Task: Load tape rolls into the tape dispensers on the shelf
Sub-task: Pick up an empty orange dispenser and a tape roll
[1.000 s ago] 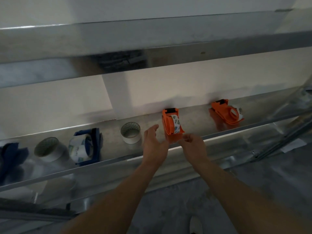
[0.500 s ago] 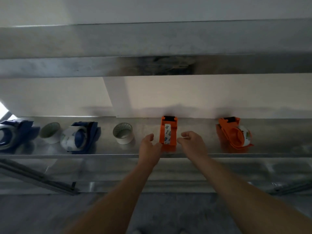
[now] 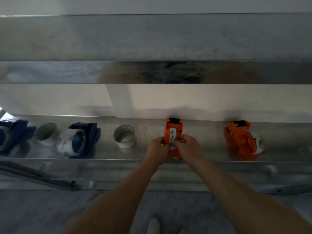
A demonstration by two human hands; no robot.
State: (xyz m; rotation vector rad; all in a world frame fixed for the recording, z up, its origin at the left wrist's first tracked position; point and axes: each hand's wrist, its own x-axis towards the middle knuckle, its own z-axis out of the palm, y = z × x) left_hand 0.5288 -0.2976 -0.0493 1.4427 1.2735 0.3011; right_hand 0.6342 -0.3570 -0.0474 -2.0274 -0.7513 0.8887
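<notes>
An orange tape dispenser (image 3: 173,130) with a white printed tape roll in it stands on the metal shelf (image 3: 152,160), its black front facing the wall. My left hand (image 3: 157,148) grips its left side near the back. My right hand (image 3: 187,146) is closed on its right side, fingers touching the tape roll (image 3: 172,137). A second orange dispenser (image 3: 243,139) with a roll in it lies to the right. A loose white tape roll (image 3: 124,136) stands to the left of my hands.
Further left lie a blue dispenser (image 3: 79,139) holding a roll, another loose roll (image 3: 46,134) and a second blue dispenser (image 3: 11,132) at the frame edge. An upper metal shelf (image 3: 152,48) overhangs. A white wall backs the shelf. My shoe (image 3: 153,225) shows on the grey floor.
Both hands have moved forward from beside the orange dispenser and closed on its two sides. The view has shifted a little to the right and levelled.
</notes>
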